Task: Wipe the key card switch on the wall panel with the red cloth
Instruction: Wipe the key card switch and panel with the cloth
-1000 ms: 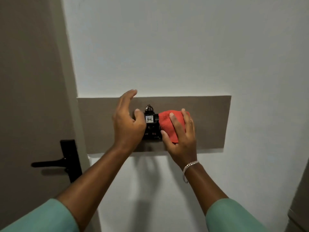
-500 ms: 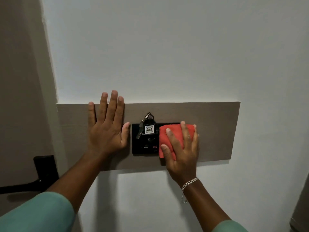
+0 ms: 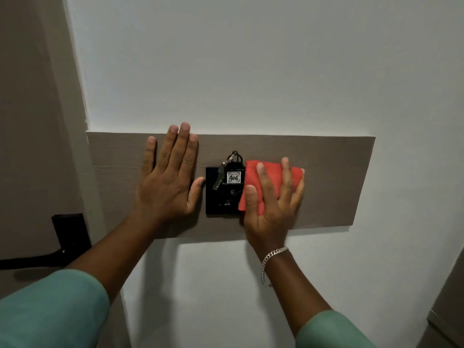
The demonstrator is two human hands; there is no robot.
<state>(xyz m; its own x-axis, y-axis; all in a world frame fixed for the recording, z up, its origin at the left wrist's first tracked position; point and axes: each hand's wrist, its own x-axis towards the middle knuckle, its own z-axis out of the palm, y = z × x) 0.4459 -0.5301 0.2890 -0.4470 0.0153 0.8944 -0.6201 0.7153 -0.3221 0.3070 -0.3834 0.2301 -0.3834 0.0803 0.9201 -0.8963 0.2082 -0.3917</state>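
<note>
A black key card switch (image 3: 217, 202) is mounted on a brown wooden wall panel (image 3: 336, 177). A key fob tagged "406" (image 3: 234, 177) with a key (image 3: 219, 177) hangs in its slot. My right hand (image 3: 272, 202) presses a folded red cloth (image 3: 272, 175) flat over the switch's right side, fingers spread on top of it. My left hand (image 3: 168, 179) lies flat and open on the panel just left of the switch, thumb touching the switch's left edge.
White wall (image 3: 251, 59) surrounds the panel. A grey-brown door (image 3: 30, 121) with a black lever handle (image 3: 67, 242) is at the left. A grey cabinet edge (image 3: 449, 310) shows at the lower right.
My left hand moved off the switch and now rests flat on the panel to its left. The red cloth stays pressed on the switch's right side. The view shifted closer.
</note>
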